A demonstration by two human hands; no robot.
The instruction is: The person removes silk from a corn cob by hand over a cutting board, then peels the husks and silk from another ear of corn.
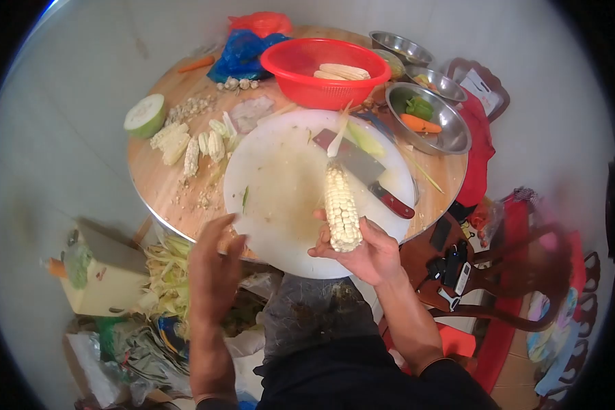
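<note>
My right hand (372,254) holds an ear of corn (340,208) with pale kernels, its husk stub pointing away from me, above the near part of the round white cutting board (273,198). The thumb and fingers grip its lower end. My left hand (215,263), slightly blurred, hangs off the board's near left edge with its fingers apart and nothing in them. Beyond the corn lies a cleaver (359,164) with a dark red handle, flat on the board. A piece of green husk (365,139) rests beside the blade.
Corn pieces (174,143) and a cut gourd (145,115) lie left on the wooden table (158,183). A red basin (314,96) with corn stands at the back. At right, a steel bowl (458,140) holds carrot and green pepper. Husks (167,266) fill the lower left; a chair (526,273) stands right.
</note>
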